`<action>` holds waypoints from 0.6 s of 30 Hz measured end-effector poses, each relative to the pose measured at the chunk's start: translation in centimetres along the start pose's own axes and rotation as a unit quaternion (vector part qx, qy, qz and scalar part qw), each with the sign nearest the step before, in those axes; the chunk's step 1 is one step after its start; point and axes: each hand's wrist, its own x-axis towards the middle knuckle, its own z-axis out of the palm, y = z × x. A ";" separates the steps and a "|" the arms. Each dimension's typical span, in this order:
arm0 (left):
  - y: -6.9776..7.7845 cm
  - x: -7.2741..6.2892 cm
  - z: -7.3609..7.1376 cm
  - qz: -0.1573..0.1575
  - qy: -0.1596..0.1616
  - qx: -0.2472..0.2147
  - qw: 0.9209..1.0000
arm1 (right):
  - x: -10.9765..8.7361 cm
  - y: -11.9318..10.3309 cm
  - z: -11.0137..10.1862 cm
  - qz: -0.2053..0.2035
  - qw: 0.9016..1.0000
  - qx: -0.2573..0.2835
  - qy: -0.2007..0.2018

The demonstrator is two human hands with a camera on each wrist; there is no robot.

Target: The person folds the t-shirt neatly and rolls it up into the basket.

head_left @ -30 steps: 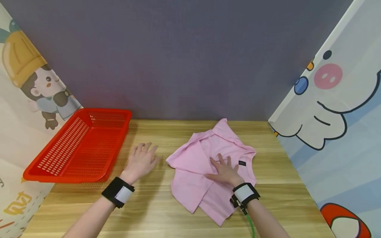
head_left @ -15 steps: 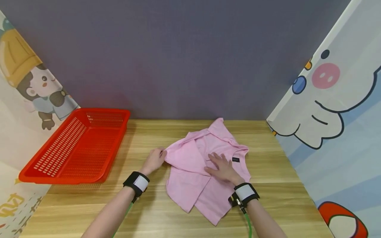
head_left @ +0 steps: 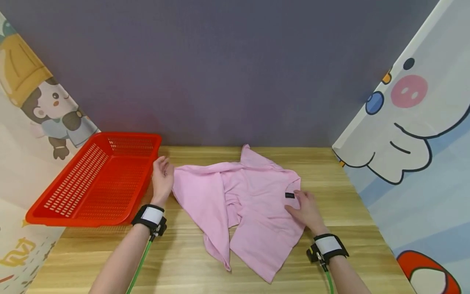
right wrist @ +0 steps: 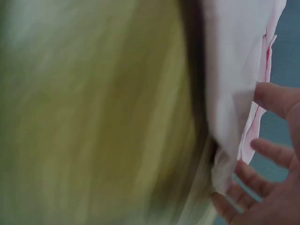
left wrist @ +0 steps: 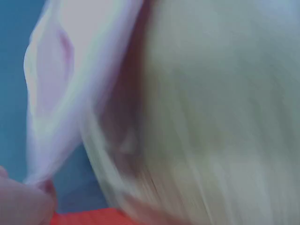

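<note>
A pink T-shirt (head_left: pixel 257 192) lies partly folded on the wooden table, with a dark label (head_left: pixel 289 195) inside its neckline. My left hand (head_left: pixel 162 179), by the right rim of the red basket, pinches the shirt's left end and draws it up off the table. In the left wrist view, the fingertips (left wrist: pixel 28 201) grip the gathered cloth, though blur hides detail. At the neckline, the spread fingers of my right hand (head_left: pixel 309 210) touch the fabric. From the right wrist, the same pink cloth (right wrist: pixel 232 93) hangs beside those separated fingers.
A red perforated plastic basket (head_left: pixel 137 196) stands on the table's left side. Behind the wooden table (head_left: pixel 191 253) rises a dark grey panel (head_left: pixel 220 73). Cartoon-printed sheets border both sides, and green cables run from the wrist bands.
My left hand reached the shirt, took hold of its left end and pulled it left toward the basket, unfolding that side. My right hand shifted right, from the shirt's middle to its neckline.
</note>
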 end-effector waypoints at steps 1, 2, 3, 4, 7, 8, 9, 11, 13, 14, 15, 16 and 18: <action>-0.1 -0.5 0.1 0.043 -0.024 0.033 0.998 | -0.2 0.0 -0.2 0.016 1.000 -0.008 -0.001; -0.2 -1.2 0.3 0.090 -0.052 0.077 0.992 | -0.3 0.0 -0.4 0.031 0.999 -0.015 -0.004; -0.2 -2.0 0.5 0.135 -0.083 0.128 0.979 | -0.4 -0.1 -0.6 0.046 0.999 -0.022 -0.010; -0.3 -2.8 0.7 0.174 -0.114 0.179 0.962 | -0.6 -0.1 -0.8 0.058 0.998 -0.032 -0.018; -0.3 -5.1 1.2 0.248 -0.220 0.282 0.900 | -1.1 -0.5 -1.6 0.090 0.993 -0.058 -0.057; -0.4 -5.7 1.4 0.253 -0.253 0.305 0.883 | -1.2 -0.6 -1.8 0.096 0.991 -0.060 -0.072; -0.5 -6.2 1.5 0.255 -0.280 0.322 0.868 | -1.3 -0.7 -2.0 0.096 0.990 -0.059 -0.084; -0.8 -6.8 1.5 0.252 -0.312 0.338 0.851 | -1.5 -0.9 -2.3 0.089 0.990 -0.045 -0.103; -1.1 -6.9 1.5 0.247 -0.323 0.336 0.849 | -1.4 -1.0 -2.4 0.078 0.990 -0.011 -0.117; -1.3 -6.9 1.5 0.245 -0.327 0.328 0.852 | -1.4 -0.9 -2.4 0.072 0.990 0.010 -0.122; -1.5 -6.8 1.5 0.244 -0.329 0.318 0.855 | -1.3 -0.8 -2.4 0.066 0.990 0.029 -0.125; -1.6 -6.7 1.5 0.245 -0.332 0.308 0.858 | -1.3 -0.7 -2.3 0.061 0.989 0.047 -0.126; -1.8 -6.3 1.4 0.242 -0.342 0.284 0.863 | -1.1 -0.3 -2.3 0.058 0.986 0.089 -0.125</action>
